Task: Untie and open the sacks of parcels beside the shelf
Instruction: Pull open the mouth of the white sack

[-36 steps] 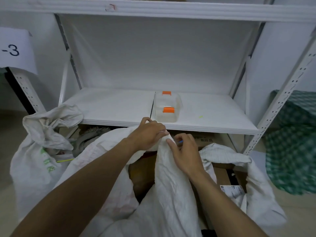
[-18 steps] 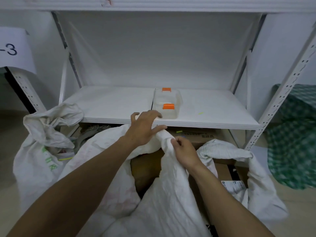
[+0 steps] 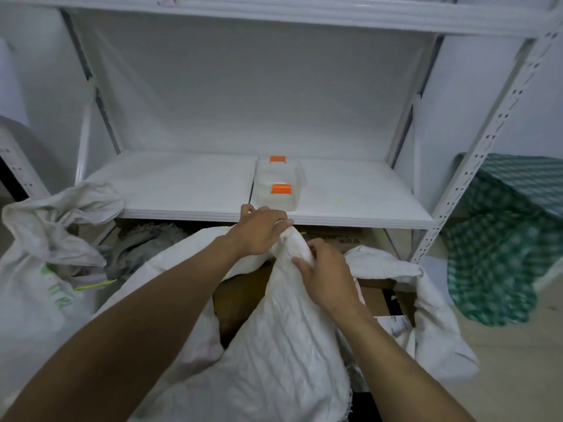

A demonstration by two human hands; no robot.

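The left hand [image 3: 259, 231] and right hand [image 3: 327, 277] are bare, and both forearms are bare along their whole visible length, from wrists to the picture's lower edge

White woven sack [image 3: 274, 345] w/ brown cardboard [image 3: 240, 295] inside, clear box [image 3: 278, 185] w/ orange clips at white shelf's [image 3: 182, 190] front edge, green-checked cloth [image 3: 502, 239].

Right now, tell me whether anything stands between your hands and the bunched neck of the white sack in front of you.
Nothing visible does. The left hand and the right hand both grip the bunched neck of the white sack, just below the front edge of the shelf.
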